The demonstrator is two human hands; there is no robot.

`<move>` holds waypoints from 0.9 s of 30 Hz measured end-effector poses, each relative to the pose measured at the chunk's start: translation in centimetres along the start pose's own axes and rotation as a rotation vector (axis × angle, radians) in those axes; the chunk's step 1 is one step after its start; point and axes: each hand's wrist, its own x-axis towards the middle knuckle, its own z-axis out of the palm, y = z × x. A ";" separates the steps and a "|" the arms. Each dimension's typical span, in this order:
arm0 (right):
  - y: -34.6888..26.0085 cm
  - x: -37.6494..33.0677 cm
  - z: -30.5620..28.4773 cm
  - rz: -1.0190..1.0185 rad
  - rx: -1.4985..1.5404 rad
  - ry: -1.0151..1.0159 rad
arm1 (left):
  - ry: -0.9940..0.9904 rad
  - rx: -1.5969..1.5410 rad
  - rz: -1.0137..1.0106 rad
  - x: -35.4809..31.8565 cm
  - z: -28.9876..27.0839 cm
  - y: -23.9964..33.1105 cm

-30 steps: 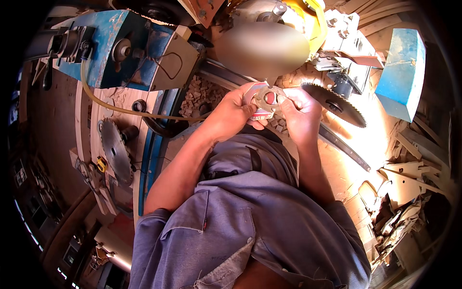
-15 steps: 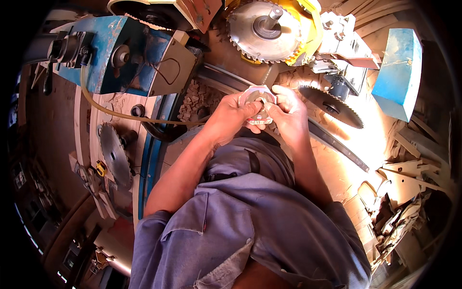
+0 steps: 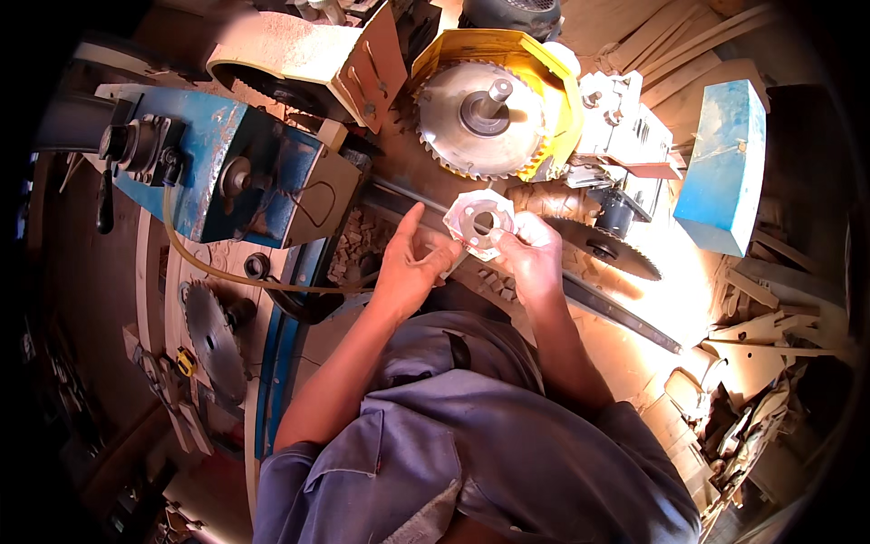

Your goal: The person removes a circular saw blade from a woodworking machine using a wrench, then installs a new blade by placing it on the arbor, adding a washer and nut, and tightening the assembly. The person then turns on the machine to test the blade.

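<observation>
A small pale many-sided piece with reddish edges and a round opening in its middle, perhaps a flat packet (image 3: 459,220), is held up in front of my body. My right hand (image 3: 535,258) grips its right lower side, thumb on the face. My left hand (image 3: 410,267) is just left of it with fingers apart and the index finger stretched out; its thumb side comes near the piece's lower edge. Beyond the piece, a toothed circular saw blade (image 3: 444,136) sits on a shaft with a nut, inside a yellow guard (image 3: 562,100).
To the left stand a blue machine head (image 3: 204,136) with a hose (image 3: 236,276) and another saw blade (image 3: 213,331). At right are a dark saw blade (image 3: 603,249), a blue guard (image 3: 722,172) and wood offcuts (image 3: 757,354). A metal rail (image 3: 621,313) runs below the dark blade.
My left hand has come off the piece and opened out to the left, while my right hand keeps holding it. The piece's round opening now shows. The whole view has shifted slightly.
</observation>
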 end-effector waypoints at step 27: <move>-5.5 17.1 1.9 -0.021 0.361 0.218 | 0.032 0.042 -0.135 -1.9 -5.4 -9.4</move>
